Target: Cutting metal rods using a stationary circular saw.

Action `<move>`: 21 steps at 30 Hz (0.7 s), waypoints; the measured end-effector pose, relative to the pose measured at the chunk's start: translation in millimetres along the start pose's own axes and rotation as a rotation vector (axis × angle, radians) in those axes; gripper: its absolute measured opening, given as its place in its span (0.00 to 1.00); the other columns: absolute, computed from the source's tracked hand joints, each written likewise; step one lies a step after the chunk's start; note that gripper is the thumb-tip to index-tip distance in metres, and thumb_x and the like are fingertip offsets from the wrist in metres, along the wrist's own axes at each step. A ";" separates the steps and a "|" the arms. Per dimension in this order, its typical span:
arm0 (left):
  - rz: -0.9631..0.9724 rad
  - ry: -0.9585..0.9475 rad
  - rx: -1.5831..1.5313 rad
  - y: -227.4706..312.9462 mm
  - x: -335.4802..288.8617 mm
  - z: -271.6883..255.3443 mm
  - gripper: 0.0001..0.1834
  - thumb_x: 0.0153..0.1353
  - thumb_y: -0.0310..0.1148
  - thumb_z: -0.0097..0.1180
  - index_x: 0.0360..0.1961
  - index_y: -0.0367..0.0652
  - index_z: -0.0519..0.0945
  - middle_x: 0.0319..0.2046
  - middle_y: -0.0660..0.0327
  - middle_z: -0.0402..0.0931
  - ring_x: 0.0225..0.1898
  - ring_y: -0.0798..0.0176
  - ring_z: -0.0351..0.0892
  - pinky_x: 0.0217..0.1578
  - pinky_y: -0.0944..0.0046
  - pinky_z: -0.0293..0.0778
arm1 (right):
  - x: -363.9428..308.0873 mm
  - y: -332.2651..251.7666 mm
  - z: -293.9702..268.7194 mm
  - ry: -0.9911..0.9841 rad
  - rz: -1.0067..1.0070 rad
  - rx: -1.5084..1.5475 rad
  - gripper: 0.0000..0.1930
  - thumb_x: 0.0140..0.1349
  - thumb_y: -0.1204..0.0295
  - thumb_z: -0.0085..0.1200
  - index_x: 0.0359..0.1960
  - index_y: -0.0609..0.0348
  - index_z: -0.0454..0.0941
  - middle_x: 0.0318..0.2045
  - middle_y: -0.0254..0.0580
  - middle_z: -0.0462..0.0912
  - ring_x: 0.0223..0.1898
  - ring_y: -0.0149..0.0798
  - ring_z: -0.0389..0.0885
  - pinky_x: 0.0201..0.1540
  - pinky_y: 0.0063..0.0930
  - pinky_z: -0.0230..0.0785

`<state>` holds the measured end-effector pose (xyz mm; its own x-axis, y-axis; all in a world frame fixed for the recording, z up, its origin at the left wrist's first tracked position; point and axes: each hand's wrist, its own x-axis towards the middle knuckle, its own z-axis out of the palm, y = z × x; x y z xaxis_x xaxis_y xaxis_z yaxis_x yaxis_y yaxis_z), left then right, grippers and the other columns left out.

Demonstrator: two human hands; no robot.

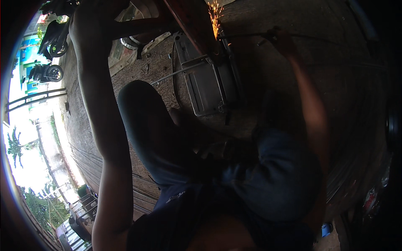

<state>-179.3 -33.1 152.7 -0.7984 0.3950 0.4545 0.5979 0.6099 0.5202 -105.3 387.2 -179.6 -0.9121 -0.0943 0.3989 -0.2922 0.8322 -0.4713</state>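
A cut-off saw with a dark rectangular base (204, 90) stands on the floor ahead of me. Its reddish-brown arm (188, 25) slants down over the base, and orange sparks (215, 19) fly from its far right side. My right hand (282, 42) is closed round a thin dark metal rod (247, 36), whose left end reaches the saw beside the sparks. My left arm stretches far forward, with my left hand (102, 10) at the upper edge, near a dark bar (142, 27) joining the saw's arm. Shadow hides its fingers.
My bent knees (142, 100) are close to the saw's near side. A dark cable (173, 79) lies on the rough floor (140, 71) left of the base. Motorbikes (48, 72) stand at the far left, near a metal rail (37, 98). The right side is very dark.
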 end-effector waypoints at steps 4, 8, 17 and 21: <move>0.124 -0.106 0.021 60.4 -3.3 17.0 0.23 0.57 0.41 0.54 0.48 0.34 0.75 0.42 0.54 0.77 0.42 0.60 0.77 0.42 0.65 0.72 | 2.8 -6.5 3.6 -0.018 0.032 0.034 0.11 0.59 0.63 0.56 0.34 0.58 0.82 0.31 0.48 0.79 0.34 0.50 0.78 0.36 0.40 0.69; 0.519 -0.266 0.564 89.1 -3.2 16.8 0.27 0.37 0.30 0.73 0.43 0.42 0.79 0.36 0.63 0.80 0.36 0.67 0.79 0.37 0.69 0.73 | -0.3 -11.3 -1.9 0.024 0.034 0.000 0.14 0.58 0.59 0.57 0.31 0.58 0.82 0.30 0.48 0.80 0.34 0.51 0.80 0.37 0.41 0.71; 0.515 -0.157 0.612 69.7 -3.9 23.8 0.29 0.35 0.32 0.74 0.43 0.41 0.79 0.38 0.63 0.80 0.37 0.67 0.79 0.40 0.69 0.73 | -7.1 -8.3 -1.6 0.024 0.012 -0.026 0.13 0.58 0.59 0.56 0.31 0.57 0.82 0.29 0.47 0.79 0.33 0.51 0.79 0.37 0.42 0.70; 1.314 -0.048 0.641 7.7 38.0 12.4 0.23 0.44 0.33 0.68 0.43 0.39 0.79 0.38 0.59 0.79 0.37 0.63 0.79 0.40 0.66 0.74 | -5.6 -9.2 -0.2 0.022 0.004 -0.035 0.13 0.59 0.60 0.55 0.31 0.57 0.82 0.28 0.46 0.78 0.33 0.52 0.79 0.38 0.42 0.70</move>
<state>-206.0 -4.9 165.0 0.2758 0.9107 0.3076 0.7591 -0.0100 -0.6508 -97.5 380.2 -177.3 -0.9066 -0.0787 0.4146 -0.2775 0.8513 -0.4452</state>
